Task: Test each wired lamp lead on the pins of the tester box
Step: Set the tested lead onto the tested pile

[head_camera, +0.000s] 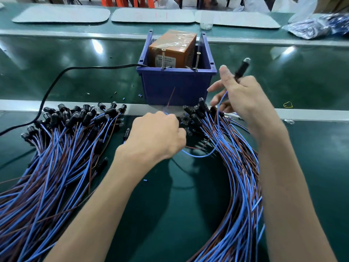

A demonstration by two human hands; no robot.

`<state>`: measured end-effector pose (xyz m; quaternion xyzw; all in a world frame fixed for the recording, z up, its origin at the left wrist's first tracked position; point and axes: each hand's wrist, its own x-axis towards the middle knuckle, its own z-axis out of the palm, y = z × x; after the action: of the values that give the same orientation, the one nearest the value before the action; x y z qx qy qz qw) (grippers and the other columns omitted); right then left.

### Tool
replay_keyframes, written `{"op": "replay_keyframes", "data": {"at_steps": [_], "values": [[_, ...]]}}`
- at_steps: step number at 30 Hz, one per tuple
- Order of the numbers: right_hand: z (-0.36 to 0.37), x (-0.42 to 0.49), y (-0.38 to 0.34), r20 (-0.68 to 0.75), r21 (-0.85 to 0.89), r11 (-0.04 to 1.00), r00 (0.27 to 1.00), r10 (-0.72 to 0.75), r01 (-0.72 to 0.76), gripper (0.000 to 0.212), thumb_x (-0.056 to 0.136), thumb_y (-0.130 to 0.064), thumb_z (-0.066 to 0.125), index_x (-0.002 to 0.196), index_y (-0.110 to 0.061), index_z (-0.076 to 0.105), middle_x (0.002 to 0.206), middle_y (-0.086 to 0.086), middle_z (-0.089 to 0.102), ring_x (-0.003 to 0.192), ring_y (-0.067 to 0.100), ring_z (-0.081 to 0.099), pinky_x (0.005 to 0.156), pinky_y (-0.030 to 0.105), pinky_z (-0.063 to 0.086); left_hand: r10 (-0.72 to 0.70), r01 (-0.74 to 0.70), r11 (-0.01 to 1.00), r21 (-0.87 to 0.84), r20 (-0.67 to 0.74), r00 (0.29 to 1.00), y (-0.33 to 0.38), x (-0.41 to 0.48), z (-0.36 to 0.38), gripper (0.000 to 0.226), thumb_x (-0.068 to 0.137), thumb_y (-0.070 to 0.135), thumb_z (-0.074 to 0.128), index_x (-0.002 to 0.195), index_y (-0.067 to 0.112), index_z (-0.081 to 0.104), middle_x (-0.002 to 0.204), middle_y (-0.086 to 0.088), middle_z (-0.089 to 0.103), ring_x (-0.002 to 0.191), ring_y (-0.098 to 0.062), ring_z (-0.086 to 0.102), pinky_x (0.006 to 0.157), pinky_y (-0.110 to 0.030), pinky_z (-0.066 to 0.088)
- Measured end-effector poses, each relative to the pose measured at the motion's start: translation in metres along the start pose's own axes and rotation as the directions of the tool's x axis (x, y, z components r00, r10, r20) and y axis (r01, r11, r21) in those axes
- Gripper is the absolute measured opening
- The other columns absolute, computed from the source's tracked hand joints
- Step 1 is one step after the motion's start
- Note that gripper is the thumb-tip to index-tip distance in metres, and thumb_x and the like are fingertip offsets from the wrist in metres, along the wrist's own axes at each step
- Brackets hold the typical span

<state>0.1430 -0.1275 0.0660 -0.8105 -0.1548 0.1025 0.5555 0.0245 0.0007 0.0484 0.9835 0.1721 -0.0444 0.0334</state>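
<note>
Sitting inside blue bin (pixel 175 87), orange tester box (pixel 173 46)

Single view: a wide-angle camera on the person's head, facing forward and steeply down at close range. The blue bin (pixel 176 86) lies just above centre. The left hand (pixel 156 137) and right hand (pixel 243 99) lie just in front of it, their arms crossing the lower edge.

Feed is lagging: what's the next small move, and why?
Probably raise the left hand so its wire tips reach the two pins: the tips sit below the rim of the blue bin, and the lamp in the right hand looks unlit.
</note>
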Motion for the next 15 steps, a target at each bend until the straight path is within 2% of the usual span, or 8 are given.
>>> {"op": "replay_keyframes", "data": {"at_steps": [3, 6, 10, 13, 15], "values": [[-0.007, 0.003, 0.003, -0.065, 0.113, 0.993, 0.997, 0.036, -0.029, 0.03, 0.097, -0.028, 0.055, 0.072, -0.013, 0.065, 0.062, 0.003, 0.065, 0.048, 0.006, 0.059, 0.051, 0.013, 0.047, 0.033, -0.043, 0.997, 0.069, 0.137, 0.99, 0.003, -0.008, -0.008, 0.032, 0.092, 0.036, 0.029, 0.073, 0.018, 0.048, 0.065, 0.0, 0.032, 0.06, -0.022, 0.033, 0.062, -0.034, 0.028], [-0.011, 0.004, 0.007, -0.072, 0.131, 0.991, 0.997, 0.026, -0.017, 0.021, 0.093, -0.014, 0.059, 0.073, -0.016, 0.064, 0.068, 0.001, 0.067, 0.056, 0.004, 0.061, 0.059, 0.012, 0.049, 0.077, -0.109, 0.989, 0.103, 0.273, 0.959, 0.01, -0.016, -0.013, 0.036, 0.094, 0.04, 0.026, 0.069, 0.019, 0.041, 0.067, 0.001, 0.034, 0.057, -0.015, 0.032, 0.064, -0.033, 0.029], [-0.01, 0.004, 0.008, -0.015, 0.046, 0.999, 1.0, -0.016, 0.017, 0.018, 0.091, -0.011, 0.06, 0.075, -0.018, 0.064, 0.065, -0.005, 0.068, 0.05, -0.003, 0.056, 0.054, 0.01, 0.045, 0.26, -0.296, 0.954, 0.043, 0.372, 0.891, 0.027, -0.029, -0.021, 0.04, 0.096, 0.043, 0.028, 0.093, 0.018, 0.059, 0.076, -0.001, 0.047, 0.07, -0.022, 0.04, 0.07, -0.031, 0.033], [-0.009, 0.003, 0.01, 0.092, -0.064, 0.998, 0.996, -0.011, 0.017, 0.015, 0.088, -0.013, 0.066, 0.074, -0.017, 0.065, 0.058, -0.006, 0.068, 0.047, -0.003, 0.053, 0.054, 0.011, 0.044, 0.446, -0.461, 0.885, -0.07, 0.416, 0.793, 0.043, -0.042, -0.018, 0.031, 0.088, 0.036, 0.043, 0.073, 0.011, 0.053, 0.06, 0.001, 0.045, 0.057, -0.019, 0.045, 0.054, -0.025, 0.033], [-0.007, 0.001, 0.013, 0.197, -0.148, 0.989, 0.98, 0.028, 0.001, 0.014, 0.086, -0.014, 0.07, 0.073, -0.014, 0.067, 0.061, -0.003, 0.07, 0.048, 0.0, 0.055, 0.064, 0.019, 0.05, 0.529, -0.538, 0.832, -0.138, 0.492, 0.691, 0.052, -0.049, -0.013, 0.018, 0.074, 0.028, 0.054, 0.067, 0.012, 0.06, 0.045, 0.001, 0.054, 0.047, -0.007, 0.05, 0.048, -0.019, 0.036]]}}
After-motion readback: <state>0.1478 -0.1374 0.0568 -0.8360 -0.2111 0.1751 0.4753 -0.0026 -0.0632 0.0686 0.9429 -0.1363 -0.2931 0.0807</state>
